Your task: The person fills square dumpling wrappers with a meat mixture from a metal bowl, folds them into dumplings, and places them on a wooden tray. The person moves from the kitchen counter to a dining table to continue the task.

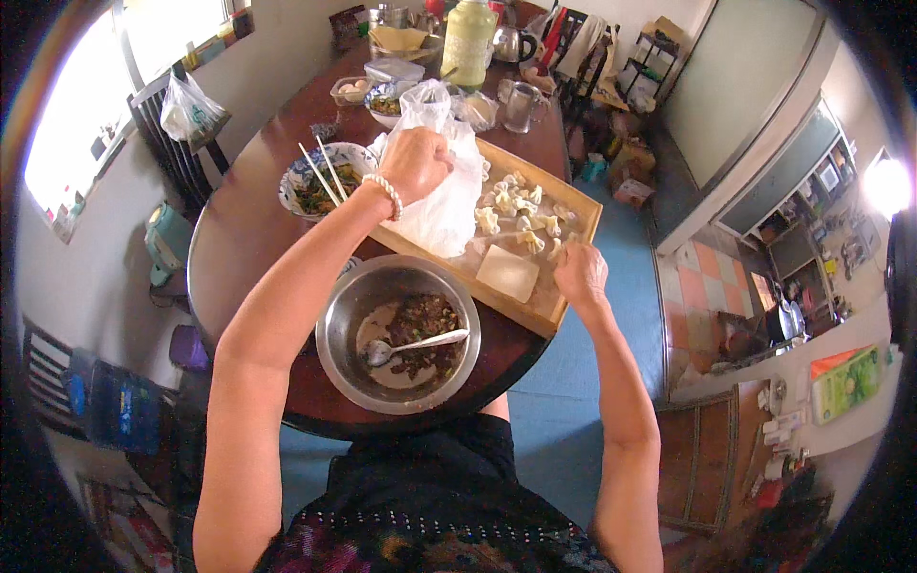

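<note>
My left hand (pixel 415 165), a beaded bracelet at its wrist, has its fingers curled on a white plastic bag (pixel 448 208) lying over the wooden tray's left part. My right hand (pixel 582 271) grips the right rim of the wooden tray (pixel 512 314); its fingertips are partly hidden. Several folded wontons (pixel 505 200) sit on the tray, with a stack of square wrappers (pixel 507 273) near its front edge. In front of the tray stands a steel bowl (pixel 469 358) of minced filling (pixel 430 315), a metal spoon (pixel 423 345) resting in it.
At the left, a patterned bowl (pixel 288 188) of cooked greens holds white chopsticks (pixel 319 172). Behind the tray stand a glass mug (pixel 521 107), a large bottle of yellowish liquid (pixel 469 43), a box of eggs (pixel 351 89) and another food bowl (pixel 385 107). The round table's edge (pixel 190 251) curves nearby.
</note>
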`<state>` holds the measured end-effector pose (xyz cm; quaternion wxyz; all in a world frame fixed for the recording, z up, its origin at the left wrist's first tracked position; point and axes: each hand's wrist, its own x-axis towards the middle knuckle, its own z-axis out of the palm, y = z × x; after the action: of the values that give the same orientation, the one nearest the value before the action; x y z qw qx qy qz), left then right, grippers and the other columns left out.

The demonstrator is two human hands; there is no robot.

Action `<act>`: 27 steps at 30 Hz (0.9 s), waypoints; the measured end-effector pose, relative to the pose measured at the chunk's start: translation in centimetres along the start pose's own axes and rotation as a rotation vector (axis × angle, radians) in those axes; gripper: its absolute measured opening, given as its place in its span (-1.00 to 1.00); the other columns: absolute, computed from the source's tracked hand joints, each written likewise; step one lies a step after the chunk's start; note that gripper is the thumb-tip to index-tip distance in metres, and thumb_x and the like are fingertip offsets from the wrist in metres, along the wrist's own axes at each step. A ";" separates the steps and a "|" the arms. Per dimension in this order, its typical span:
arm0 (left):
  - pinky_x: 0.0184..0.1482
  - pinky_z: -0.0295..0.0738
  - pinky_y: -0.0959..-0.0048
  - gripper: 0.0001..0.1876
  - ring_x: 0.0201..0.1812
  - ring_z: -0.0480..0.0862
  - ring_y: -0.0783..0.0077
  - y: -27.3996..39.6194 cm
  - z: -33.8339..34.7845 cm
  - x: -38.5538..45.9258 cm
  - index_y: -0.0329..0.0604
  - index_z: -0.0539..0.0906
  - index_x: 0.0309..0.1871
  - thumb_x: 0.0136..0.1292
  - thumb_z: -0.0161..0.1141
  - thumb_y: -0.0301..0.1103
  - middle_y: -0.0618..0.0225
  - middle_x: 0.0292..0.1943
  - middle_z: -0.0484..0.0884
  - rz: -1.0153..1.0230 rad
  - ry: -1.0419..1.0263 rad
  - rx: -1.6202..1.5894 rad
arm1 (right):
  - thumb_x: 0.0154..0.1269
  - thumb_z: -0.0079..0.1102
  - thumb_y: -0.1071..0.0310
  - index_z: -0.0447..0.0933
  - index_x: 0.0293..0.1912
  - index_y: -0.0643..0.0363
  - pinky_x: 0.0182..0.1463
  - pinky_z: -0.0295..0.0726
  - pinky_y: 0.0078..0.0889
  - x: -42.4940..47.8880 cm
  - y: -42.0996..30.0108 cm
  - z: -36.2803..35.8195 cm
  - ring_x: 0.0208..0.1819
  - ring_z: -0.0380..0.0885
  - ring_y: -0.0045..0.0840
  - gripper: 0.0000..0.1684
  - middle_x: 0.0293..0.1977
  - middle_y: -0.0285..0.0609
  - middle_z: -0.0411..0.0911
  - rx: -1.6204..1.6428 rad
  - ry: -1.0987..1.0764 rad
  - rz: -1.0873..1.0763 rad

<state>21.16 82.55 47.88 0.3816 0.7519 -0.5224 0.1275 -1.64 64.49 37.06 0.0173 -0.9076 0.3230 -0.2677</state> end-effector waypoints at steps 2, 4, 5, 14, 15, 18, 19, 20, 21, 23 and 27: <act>-0.35 0.47 0.26 -0.90 -0.45 0.60 0.06 -0.9 0.3 0.6 -0.31 0.55 -0.64 -0.14 0.19 -0.48 -0.03 -0.54 0.55 0.064 0.136 -0.017 | 0.05 0.03 0.33 0.48 -0.48 0.29 -0.23 0.47 -0.08 -0.2 -0.1 0.3 -0.30 0.51 -0.10 -0.80 -0.38 0.05 0.52 0.004 -0.028 0.016; -0.46 0.45 0.37 -0.93 -0.57 0.60 0.28 -1.4 -0.4 1.4 -0.30 0.56 -0.55 -0.11 0.19 -0.50 0.11 -0.61 0.58 0.111 0.227 -0.020 | 0.04 0.04 0.33 0.46 -0.48 0.29 -0.24 0.46 -0.08 -1.1 -0.4 0.1 -0.31 0.50 -0.10 -0.81 -0.42 0.04 0.50 0.067 0.095 -0.061; -0.46 0.45 0.42 -0.95 -0.58 0.59 0.39 -1.4 -1.1 1.9 -0.27 0.58 -0.54 -0.10 0.20 -0.49 0.14 -0.61 0.58 0.081 0.198 0.023 | 0.04 0.04 0.34 0.45 -0.48 0.28 -0.25 0.46 -0.08 -1.5 -0.6 -0.3 -0.31 0.49 -0.10 -0.82 -0.44 0.03 0.49 0.097 0.158 -0.100; -0.29 0.44 0.62 -0.93 -0.42 0.53 0.63 -1.1 -11.3 3.2 -0.24 0.60 -0.42 -0.02 0.16 -0.52 0.46 -0.51 0.57 0.018 0.259 -0.290 | -0.05 0.00 0.37 0.46 -0.55 0.26 -0.25 0.44 -0.08 -2.4 -3.0 -0.7 -0.36 0.48 -0.08 -0.84 -0.48 0.04 0.46 0.286 -0.175 -0.331; -0.24 0.44 0.62 -0.91 -0.37 0.53 0.62 -1.7 -13.4 2.8 -0.25 0.60 -0.38 -0.01 0.15 -0.52 0.45 -0.46 0.57 0.048 0.256 -0.304 | -0.06 0.01 0.37 0.47 -0.56 0.26 -0.25 0.44 -0.08 -2.4 -3.4 -0.6 -0.36 0.48 -0.08 -0.84 -0.48 0.05 0.46 0.288 -0.202 -0.343; -0.12 0.46 0.57 -0.86 -0.26 0.54 0.55 -2.8 -19.8 0.3 -0.28 0.58 -0.28 0.10 0.09 -0.46 0.40 -0.34 0.56 0.096 0.316 -0.209 | -0.05 0.01 0.34 0.47 -0.57 0.27 -0.22 0.46 -0.10 -2.2 -3.6 0.1 -0.32 0.49 -0.09 -0.82 -0.44 0.05 0.49 0.253 -0.219 -0.385; -0.09 0.46 0.55 -0.84 -0.23 0.54 0.52 -3.9 -22.0 -0.4 -0.29 0.58 -0.25 0.15 0.06 -0.43 0.37 -0.29 0.56 0.086 0.312 -0.229 | -0.06 0.01 0.34 0.47 -0.58 0.26 -0.23 0.46 -0.11 -2.0 -3.6 0.5 -0.33 0.50 -0.09 -0.82 -0.46 0.05 0.49 0.238 -0.226 -0.413; -0.06 0.45 0.54 -0.82 -0.20 0.54 0.51 -3.7 -23.5 -1.6 -0.29 0.58 -0.23 0.19 0.03 -0.41 0.34 -0.26 0.56 0.083 0.321 -0.214 | -0.07 0.02 0.34 0.46 -0.59 0.26 -0.25 0.47 -0.11 -1.8 -3.4 0.9 -0.34 0.50 -0.09 -0.83 -0.48 0.06 0.49 0.218 -0.232 -0.434; -0.03 0.44 0.52 -0.80 -0.17 0.54 0.49 -3.2 -24.6 -3.6 -0.29 0.57 -0.21 0.22 0.01 -0.39 0.32 -0.22 0.56 0.078 0.333 -0.191 | -0.08 0.02 0.35 0.46 -0.61 0.25 -0.27 0.47 -0.12 -1.5 -3.4 1.2 -0.36 0.51 -0.09 -0.83 -0.49 0.07 0.49 0.203 -0.237 -0.461; -0.14 0.38 0.64 -0.84 -0.27 0.51 0.61 -3.7 -24.9 -6.9 -0.29 0.56 -0.25 0.16 0.01 -0.47 0.42 -0.33 0.57 -0.099 0.567 -0.375 | -0.11 0.03 0.37 0.46 -0.63 0.23 -0.33 0.48 -0.13 -1.0 -3.7 1.5 -0.42 0.50 -0.08 -0.85 -0.55 0.08 0.46 0.241 -0.297 -0.463; -0.31 0.30 0.66 -0.89 -0.42 0.37 0.66 -8.1 -24.1 -14.1 -0.28 0.54 -0.30 0.17 0.00 -0.51 0.53 -0.43 0.46 -0.390 0.539 -0.207 | -0.16 0.04 0.45 0.44 -0.62 0.24 -0.39 0.43 -0.24 -0.5 -4.2 2.1 -0.48 0.47 -0.15 -0.93 -0.61 0.02 0.43 0.294 -0.388 -0.483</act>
<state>27.32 110.57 52.29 0.5970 0.7343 -0.2595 0.1925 1.45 67.81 35.90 0.1452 -0.9797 0.0475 -0.1299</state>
